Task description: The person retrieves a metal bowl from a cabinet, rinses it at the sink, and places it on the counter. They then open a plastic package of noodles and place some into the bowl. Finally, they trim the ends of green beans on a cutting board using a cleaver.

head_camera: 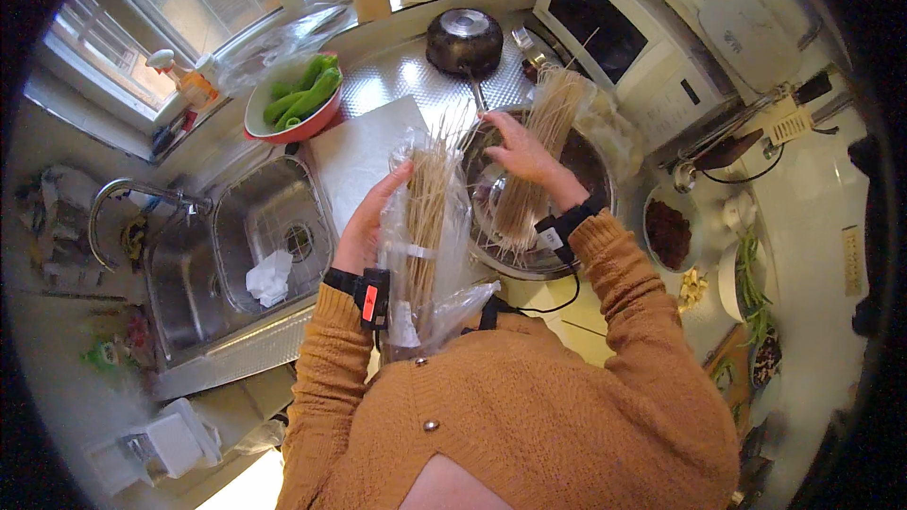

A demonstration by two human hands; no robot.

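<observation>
My left hand [365, 227] grips a clear plastic bag [458, 237] of dried noodles, probably vermicelli. Loose ends of the thin beige noodle bundle [426, 198] fan out of the bag's far opening. My right hand [528, 156] is beside those ends, thumb and forefinger apart at the tips; whether it pinches any strands cannot be made out. Beneath the right hand, a second dried noodle bundle [563, 100] leans across a round metal basin [524, 273]. My wrist and hand hide part of that bundle, and the basin's contents are only partly visible.
Left of the bag is a double steel sink [234, 312] with a crumpled white tissue [269, 278]. A bowl of green peppers [303, 103] and an upturned dark pot [464, 42] stand behind. A microwave [627, 35], a bowl of dark red food [667, 230] and green beans [752, 276] are right.
</observation>
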